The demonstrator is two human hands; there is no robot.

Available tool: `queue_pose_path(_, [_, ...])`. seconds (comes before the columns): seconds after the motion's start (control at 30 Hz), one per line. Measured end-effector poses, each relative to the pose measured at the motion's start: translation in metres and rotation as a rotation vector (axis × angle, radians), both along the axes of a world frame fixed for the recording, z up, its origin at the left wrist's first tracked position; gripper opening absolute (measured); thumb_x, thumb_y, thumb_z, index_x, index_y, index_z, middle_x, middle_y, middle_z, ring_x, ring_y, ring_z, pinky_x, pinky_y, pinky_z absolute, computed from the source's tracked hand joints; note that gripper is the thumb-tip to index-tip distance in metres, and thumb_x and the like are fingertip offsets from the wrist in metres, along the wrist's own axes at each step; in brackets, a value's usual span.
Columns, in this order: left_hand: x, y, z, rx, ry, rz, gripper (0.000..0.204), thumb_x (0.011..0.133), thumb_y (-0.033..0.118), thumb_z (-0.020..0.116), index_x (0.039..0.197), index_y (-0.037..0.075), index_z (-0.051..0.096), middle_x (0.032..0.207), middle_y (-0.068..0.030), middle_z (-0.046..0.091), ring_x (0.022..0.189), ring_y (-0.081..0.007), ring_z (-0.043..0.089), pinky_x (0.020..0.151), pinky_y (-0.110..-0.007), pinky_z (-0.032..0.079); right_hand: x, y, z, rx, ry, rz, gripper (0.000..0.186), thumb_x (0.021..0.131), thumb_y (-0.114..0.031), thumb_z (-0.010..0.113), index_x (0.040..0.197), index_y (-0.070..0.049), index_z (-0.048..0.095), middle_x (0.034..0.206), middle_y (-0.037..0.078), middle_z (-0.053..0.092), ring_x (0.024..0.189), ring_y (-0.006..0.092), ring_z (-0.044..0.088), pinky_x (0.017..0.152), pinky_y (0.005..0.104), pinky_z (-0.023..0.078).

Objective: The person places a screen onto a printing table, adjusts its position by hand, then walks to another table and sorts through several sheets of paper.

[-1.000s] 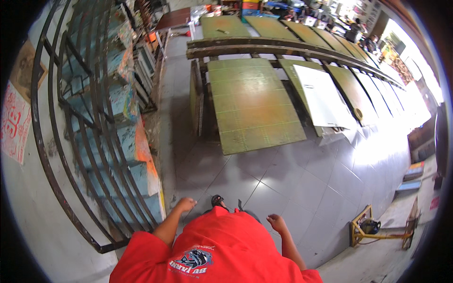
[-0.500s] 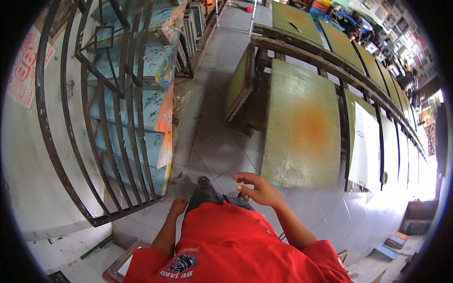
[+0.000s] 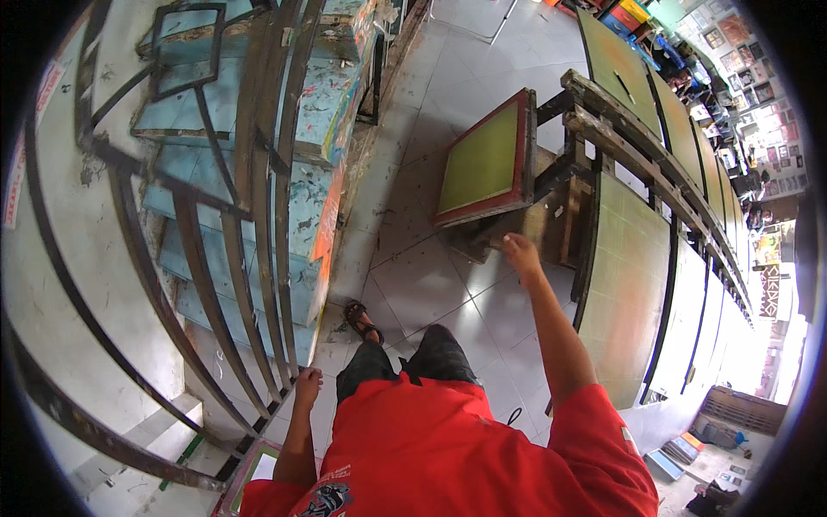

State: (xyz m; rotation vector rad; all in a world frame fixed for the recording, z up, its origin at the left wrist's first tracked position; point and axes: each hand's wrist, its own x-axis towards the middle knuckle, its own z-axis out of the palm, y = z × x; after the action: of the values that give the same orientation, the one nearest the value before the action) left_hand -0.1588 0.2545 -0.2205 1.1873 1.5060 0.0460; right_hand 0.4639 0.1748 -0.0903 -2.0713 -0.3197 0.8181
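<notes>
My right hand (image 3: 520, 255) reaches forward, fingers slightly bent with nothing visible in them, just short of a green panel with a red-edged frame (image 3: 482, 159) jutting from the end of a dark wooden rack (image 3: 629, 142). Whether it touches anything there is unclear. Greenish boards (image 3: 624, 267) lie slanted along the rack to the right of my arm. My left hand (image 3: 308, 382) hangs low beside a dark metal railing (image 3: 273, 69), fingers loosely bent and apparently empty. My sandalled foot (image 3: 362, 319) is on the tiled floor below.
Blue, paint-spattered steps (image 3: 189, 172) rise behind the railing on the left. A tiled passage (image 3: 431, 77) runs between steps and rack. Coloured crates (image 3: 622, 19) and a picture-covered wall (image 3: 749, 65) are at the back right; small flat panels (image 3: 668, 461) lie low at the right.
My view has turned toward the rack's end, bringing the red-edged panel into full view. My right hand has lifted and extended forward toward it; my left stays low by the railing.
</notes>
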Motion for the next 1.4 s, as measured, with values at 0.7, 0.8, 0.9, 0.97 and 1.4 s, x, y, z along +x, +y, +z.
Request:
queue_pose_path(0.7, [0.381,0.207,0.038,0.004,-0.051,-0.454,0.029,0.088,0.023,0.061,0.102,-0.002,0.059,0.097,-0.0158,0.065,0.091,-0.0274,0.063,0.080,-0.035,0.049,0.132,0.173,-0.100,-0.590,-0.708,0.039,0.091,0.072,-0.033,0.075,0.140,0.001,0.026,0.139,0.031,0.033,0.126,0.0474,0.035,0.105,0.0516,0.031])
queue_pose_path(0.8, [0.502,0.242,0.044,0.103,-0.203,-0.554,0.042,0.087,0.026,0.062,0.119,0.000,0.053,0.115,-0.0192,0.060,0.107,-0.0300,0.059,0.090,-0.037,0.047,0.114,0.192,-0.078,-0.549,-0.631,0.179,0.091,0.072,-0.035,0.075,0.140,0.001,0.027,0.138,0.031,0.034,0.125,0.0474,0.036,0.105,0.0525,0.030])
queue_pose_path(0.9, [0.599,0.263,0.050,0.157,-0.276,-0.681,0.065,0.086,0.032,0.062,0.135,-0.002,0.036,0.134,-0.0249,0.044,0.124,-0.0358,0.046,0.101,-0.040,0.038,0.131,0.201,-0.058,-0.451,-0.629,0.252,0.090,0.073,-0.036,0.074,0.140,0.001,0.027,0.138,0.031,0.034,0.125,0.0478,0.037,0.105,0.0520,0.030])
queue_pose_path(0.97, [0.636,0.270,0.031,0.186,-0.244,-0.690,0.075,0.087,0.035,0.061,0.140,-0.005,0.026,0.139,-0.0270,0.037,0.128,-0.0391,0.039,0.105,-0.041,0.034,0.158,0.197,-0.063,-0.413,-0.733,0.165,0.087,0.074,-0.035,0.073,0.139,0.002,0.028,0.138,0.031,0.033,0.124,0.0476,0.037,0.105,0.0500,0.031])
queue_pose_path(1.4, [0.627,0.312,-0.001,0.270,0.018,-0.584,0.072,0.082,0.009,0.063,0.142,0.004,0.024,0.129,-0.0307,0.047,0.117,-0.0436,0.049,0.097,-0.045,0.040,0.268,0.156,-0.123,-0.448,-0.344,-0.134,0.047,0.083,-0.030,0.064,0.115,0.002,0.051,0.109,0.024,0.059,0.107,0.0394,0.056,0.089,0.0450,0.043])
